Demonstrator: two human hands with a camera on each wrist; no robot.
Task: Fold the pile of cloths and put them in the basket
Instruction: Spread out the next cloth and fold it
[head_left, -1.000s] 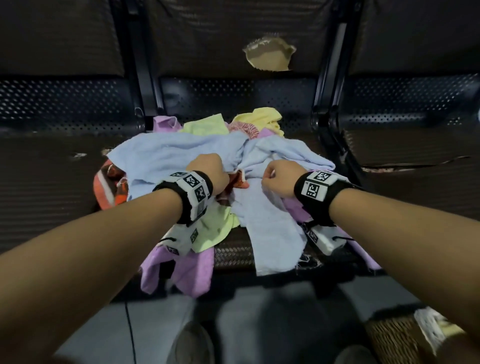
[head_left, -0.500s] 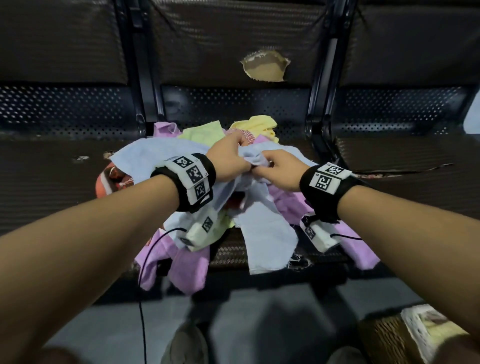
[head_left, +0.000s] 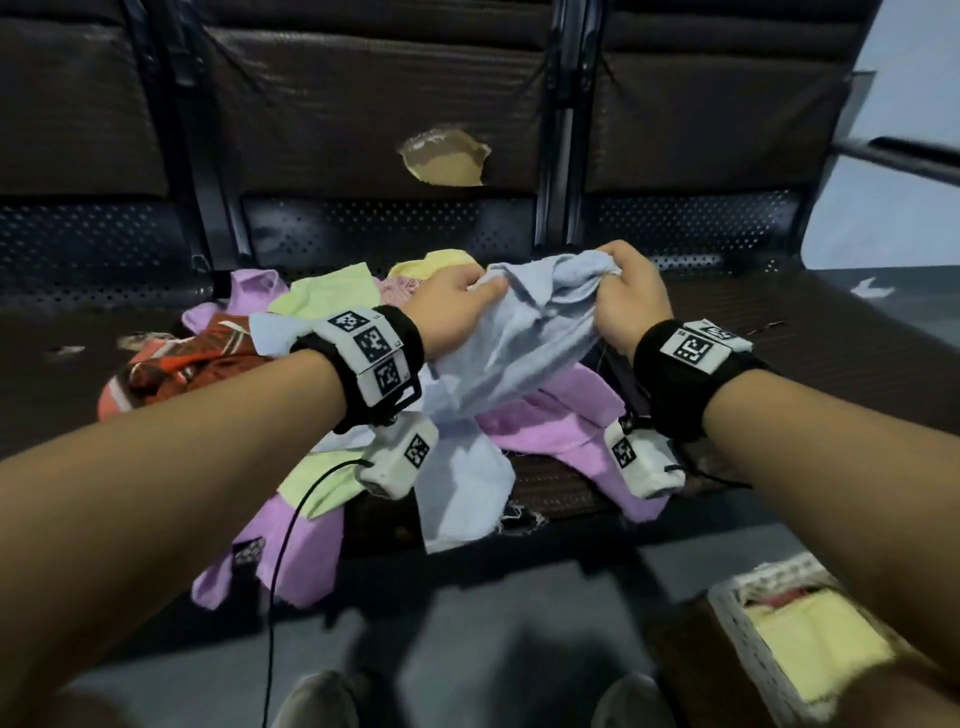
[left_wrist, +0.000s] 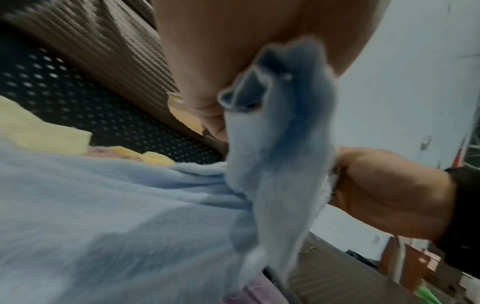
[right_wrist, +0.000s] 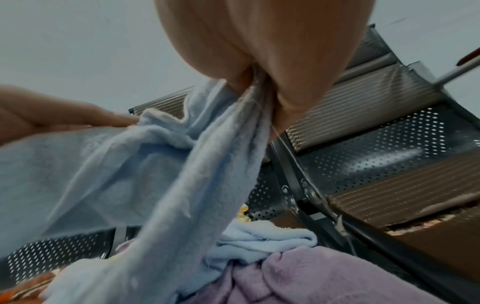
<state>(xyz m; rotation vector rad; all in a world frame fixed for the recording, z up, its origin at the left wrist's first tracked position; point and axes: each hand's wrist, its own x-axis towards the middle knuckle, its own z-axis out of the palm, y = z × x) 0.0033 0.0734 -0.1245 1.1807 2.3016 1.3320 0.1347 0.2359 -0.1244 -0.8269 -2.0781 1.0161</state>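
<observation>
A light blue cloth (head_left: 524, 338) hangs lifted above a pile of cloths (head_left: 322, 457) on the dark bench seat. My left hand (head_left: 457, 296) pinches its upper edge on the left, and my right hand (head_left: 631, 291) grips the bunched upper edge on the right. The left wrist view shows the blue cloth (left_wrist: 275, 156) gathered between my left hand (left_wrist: 207, 115) and my right hand (left_wrist: 384, 185). In the right wrist view the blue cloth (right_wrist: 197, 168) runs down from my right hand (right_wrist: 259, 82). A woven basket (head_left: 737, 618) with a folded yellow cloth (head_left: 815, 649) stands on the floor, lower right.
The pile holds purple (head_left: 561, 421), pale green (head_left: 327, 299), yellow (head_left: 436, 260) and orange patterned (head_left: 176, 369) cloths, some hanging over the seat's front edge. The bench backrest has a torn patch (head_left: 447, 161). My shoes (head_left: 322, 701) stand on the grey floor below.
Both hands have risen from the pile with the light blue cloth and moved apart, spreading its top edge. The view has shifted, and the basket shows more.
</observation>
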